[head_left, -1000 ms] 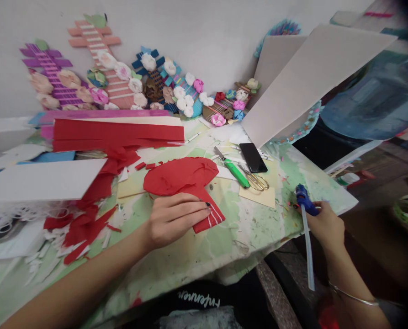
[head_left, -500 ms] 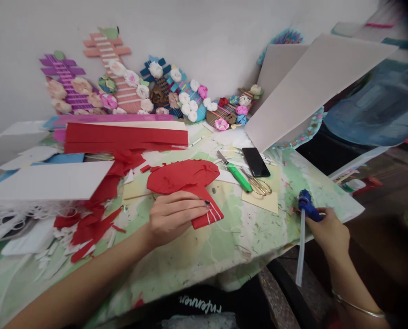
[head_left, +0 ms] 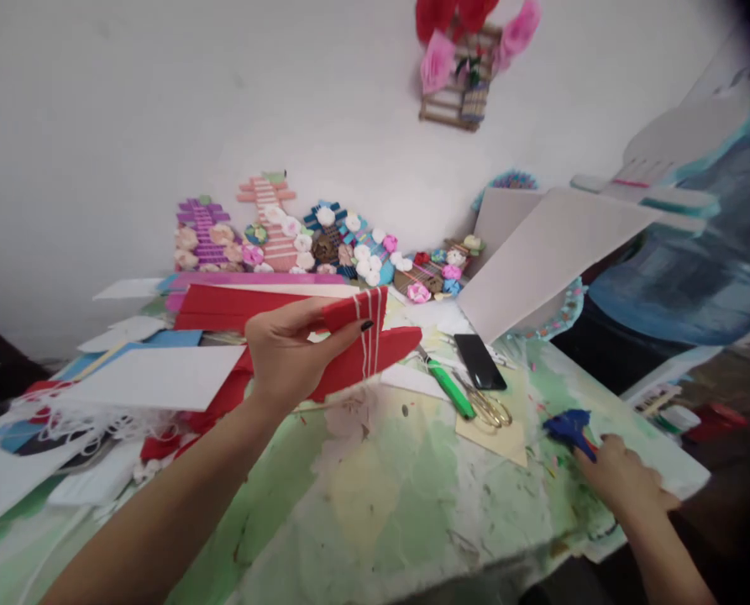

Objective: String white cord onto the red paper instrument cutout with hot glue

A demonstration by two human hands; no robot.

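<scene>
A red fabric-covered piece (head_left: 396, 349) with white cords wound around its narrow end is raised above the table. My left hand (head_left: 292, 349) pinches that narrow end between thumb and fingers. At the right side of the table lies a blue glue gun (head_left: 569, 427), tilted, with its red trigger facing my right hand (head_left: 623, 479). The fingers of my right hand are bent at the gun's handle; the exact contact is partly hidden. A green-handled knife (head_left: 450, 388), gold-handled scissors (head_left: 491, 410) and a black phone (head_left: 480, 361) lie between the two hands.
Decorated pieces with paper flowers (head_left: 280, 231) lean along the back wall. White boards (head_left: 154, 376), red strips (head_left: 242, 309) and tangled white cord (head_left: 97, 420) crowd the left. Large grey boards (head_left: 548, 252) stand at the back right, near a blue water bottle (head_left: 664, 277).
My left hand has lifted and turned the red piece, so its corded end points up. The glue gun is now tilted over beside my right hand. The view has shifted upward.
</scene>
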